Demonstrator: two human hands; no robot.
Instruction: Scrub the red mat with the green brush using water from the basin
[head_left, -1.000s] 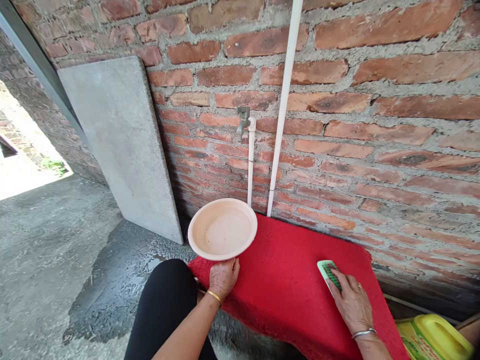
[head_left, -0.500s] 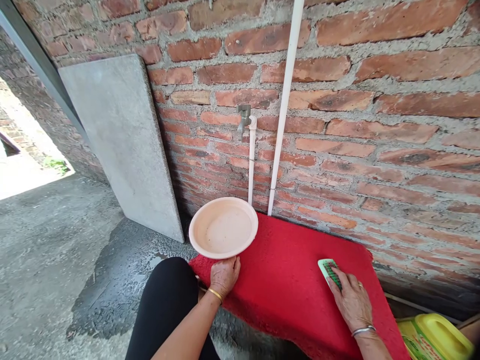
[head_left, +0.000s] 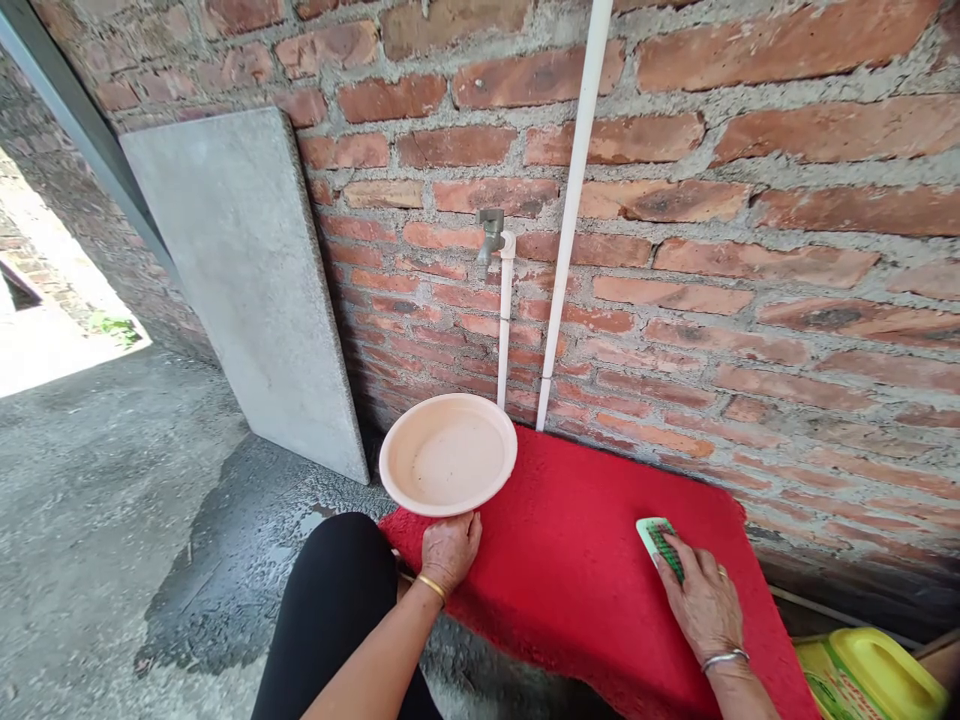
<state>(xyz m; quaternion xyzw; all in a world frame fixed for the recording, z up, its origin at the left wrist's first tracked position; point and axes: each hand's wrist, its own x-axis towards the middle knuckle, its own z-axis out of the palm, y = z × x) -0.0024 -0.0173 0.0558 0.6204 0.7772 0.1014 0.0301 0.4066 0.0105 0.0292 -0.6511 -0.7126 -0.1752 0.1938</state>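
Observation:
My left hand [head_left: 448,552], with a yellow bangle at its wrist, is closed at the near rim of a pale pink plastic basin [head_left: 450,455]. Its fingertips are hidden. The basin stands over the left end of a red cloth [head_left: 555,580], its inside showing a few dark specks. On the right part of the cloth, my right hand [head_left: 703,598] grips a scrubbing brush [head_left: 652,535] with a pale green body and dark green and red bristles. The fingers cover much of the brush.
A metal tap [head_left: 490,238] on a white pipe [head_left: 505,330] rises behind the basin, against a brick wall [head_left: 720,280]. A grey slab [head_left: 240,270] leans at left by wet concrete floor [head_left: 225,560]. A yellow jug [head_left: 870,675] stands at lower right.
Both hands, the basin and the brush keep their places. Only a very slight shift of the whole view shows.

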